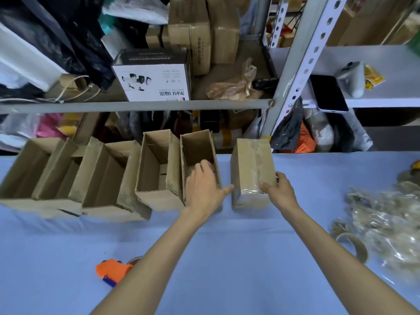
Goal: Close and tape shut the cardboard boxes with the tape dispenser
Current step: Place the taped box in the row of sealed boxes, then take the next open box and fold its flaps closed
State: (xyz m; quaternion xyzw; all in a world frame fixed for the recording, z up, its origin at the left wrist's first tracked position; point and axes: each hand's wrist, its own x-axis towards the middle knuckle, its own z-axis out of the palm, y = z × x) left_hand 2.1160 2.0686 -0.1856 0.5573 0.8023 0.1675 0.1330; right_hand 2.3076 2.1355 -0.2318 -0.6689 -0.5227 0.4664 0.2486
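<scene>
On table (261, 235), tape dispenser (112, 270) half hidden

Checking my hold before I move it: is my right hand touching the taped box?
Touching. In the head view the right hand grips the taped box: thumb on its near top edge, fingers against its right side.

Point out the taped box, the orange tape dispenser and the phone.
taped box (246, 162): head view, on its top face.
tape dispenser (111, 270): head view, on its orange body.
phone (328, 93): head view, on its dark screen.
</scene>
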